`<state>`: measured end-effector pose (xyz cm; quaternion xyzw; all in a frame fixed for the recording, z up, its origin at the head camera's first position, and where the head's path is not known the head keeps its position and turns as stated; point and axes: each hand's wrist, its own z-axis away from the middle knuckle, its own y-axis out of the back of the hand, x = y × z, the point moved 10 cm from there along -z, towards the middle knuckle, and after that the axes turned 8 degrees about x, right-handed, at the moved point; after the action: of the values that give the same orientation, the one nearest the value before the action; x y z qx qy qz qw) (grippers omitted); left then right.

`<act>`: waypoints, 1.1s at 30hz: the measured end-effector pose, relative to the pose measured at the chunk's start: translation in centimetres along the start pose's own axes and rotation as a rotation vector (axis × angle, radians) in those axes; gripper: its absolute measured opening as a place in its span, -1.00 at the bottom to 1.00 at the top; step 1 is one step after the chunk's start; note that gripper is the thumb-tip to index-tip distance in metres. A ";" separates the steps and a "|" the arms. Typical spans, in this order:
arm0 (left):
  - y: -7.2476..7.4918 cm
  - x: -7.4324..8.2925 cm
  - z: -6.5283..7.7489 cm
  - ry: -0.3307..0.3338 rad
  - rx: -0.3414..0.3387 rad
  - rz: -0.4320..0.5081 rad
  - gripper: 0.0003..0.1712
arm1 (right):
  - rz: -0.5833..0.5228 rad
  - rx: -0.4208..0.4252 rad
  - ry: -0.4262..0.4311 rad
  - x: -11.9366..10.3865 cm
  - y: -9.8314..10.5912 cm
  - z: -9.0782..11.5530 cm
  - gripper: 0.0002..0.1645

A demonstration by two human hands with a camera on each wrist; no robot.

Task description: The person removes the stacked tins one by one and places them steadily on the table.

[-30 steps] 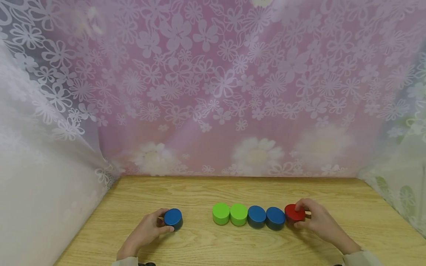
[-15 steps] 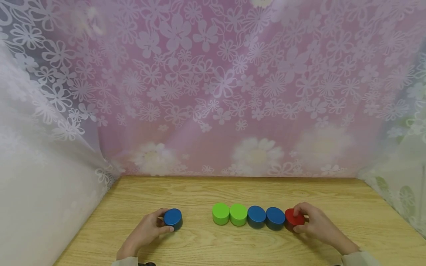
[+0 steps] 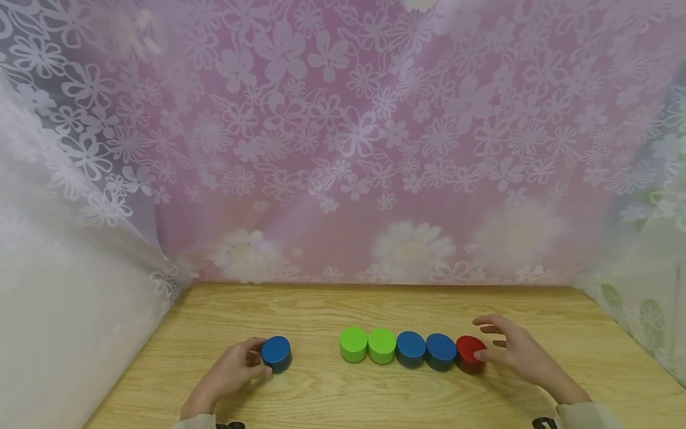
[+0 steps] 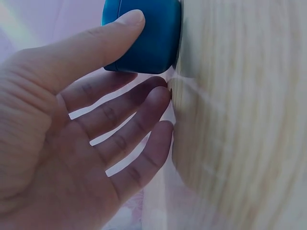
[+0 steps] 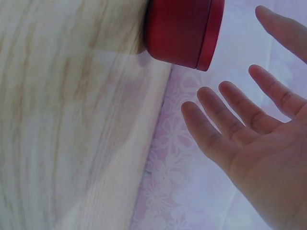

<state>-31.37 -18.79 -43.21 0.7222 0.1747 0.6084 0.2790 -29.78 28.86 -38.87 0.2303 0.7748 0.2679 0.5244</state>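
In the head view, a short blue lidded cylinder (image 3: 276, 353) stands alone at left. My left hand (image 3: 230, 372) is at its left side with fingers loosely spread. The left wrist view shows the thumb lying across that blue cylinder (image 4: 148, 38) and the other fingers relaxed below. A red lidded cylinder (image 3: 469, 353) stands at the right end of a row. Beside it is my right hand (image 3: 517, 351), its fingers spread apart and the thumb overlapping the red top in the head view. From the right wrist, the red cylinder (image 5: 180, 33) appears separate from the extended fingers.
Two green cylinders (image 3: 354, 344) and two blue ones (image 3: 411, 348) stand side by side in the row, left of the red one. The wood-grain table (image 3: 321, 399) meets a pink flowered curtain (image 3: 364, 149) at its back edge. White curtain (image 3: 59, 286) hangs at left.
The red cylinder has been set against the row's right end. My right hand has let it go and spread its fingers; my left hand has drawn back slightly from its blue cylinder.
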 end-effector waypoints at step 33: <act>-4.4 3.6 -2.8 -0.058 -0.072 0.017 -0.44 | 0.011 0.048 0.040 -0.5 0.7 0.4 -0.41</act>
<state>-33.01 -12.68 -42.80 0.7305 0.1384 0.5954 0.3046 -29.20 29.11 -38.18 0.2419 0.7900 0.2567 0.5016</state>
